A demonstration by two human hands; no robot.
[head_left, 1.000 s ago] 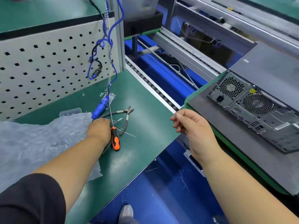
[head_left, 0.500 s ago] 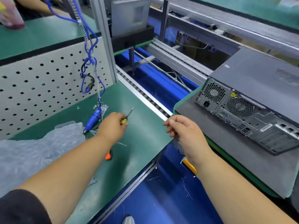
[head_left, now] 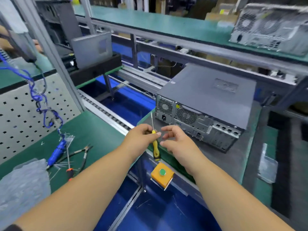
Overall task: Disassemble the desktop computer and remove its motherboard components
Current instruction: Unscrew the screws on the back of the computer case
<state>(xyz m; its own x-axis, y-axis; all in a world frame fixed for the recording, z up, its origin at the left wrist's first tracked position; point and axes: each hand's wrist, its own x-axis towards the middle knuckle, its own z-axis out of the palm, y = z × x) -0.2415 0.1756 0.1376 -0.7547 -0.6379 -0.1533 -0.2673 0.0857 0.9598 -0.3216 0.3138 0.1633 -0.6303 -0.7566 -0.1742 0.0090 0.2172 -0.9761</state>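
A grey desktop computer (head_left: 206, 90) lies on its side on a dark mat (head_left: 233, 157) to the right, its rear panel with fans and ports turned toward me. My left hand (head_left: 141, 139) pinches a yellow-handled screwdriver (head_left: 155, 147) near the top of its handle, with the thin shaft pointing up. Just right of the screwdriver, my right hand (head_left: 176, 144) hovers with its fingers loosely spread and holds nothing. Both hands are in front of the computer's rear left corner, not touching it.
On the green bench (head_left: 93, 130) at left lie pliers (head_left: 83, 152), an orange-handled screwdriver (head_left: 69, 170), a blue electric driver (head_left: 57, 150) on a coiled cable, and grey foam wrap (head_left: 21, 185). An orange box with a green button (head_left: 162, 175) hangs below. Another computer (head_left: 273, 25) stands on the upper shelf.
My left hand lifted the yellow screwdriver off the green bench and carried it right, toward the computer. My right hand opened up beside it. The view swung right.
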